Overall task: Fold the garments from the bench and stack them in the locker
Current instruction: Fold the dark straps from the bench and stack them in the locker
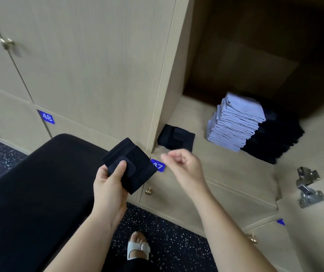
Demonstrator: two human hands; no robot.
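Observation:
My left hand (109, 183) grips a small folded dark navy garment (135, 165), thumb on top, held over the end of the black bench (29, 193). My right hand (182, 165) hovers just right of it with loosely curled fingers, holding nothing. Inside the open locker (226, 173) another folded dark garment (177, 138) lies at the front left corner of the shelf. Further back stand a tall stack of light blue folded garments (235, 122) and a dark navy stack (279, 138) touching its right side.
The open locker door with a metal hinge (308, 187) stands at the right. Closed lockers with blue number tags 48 (47, 117) and 47 (158, 165) and brass knobs (148, 191) line the wall. My sandalled foot (138, 246) stands on speckled dark floor.

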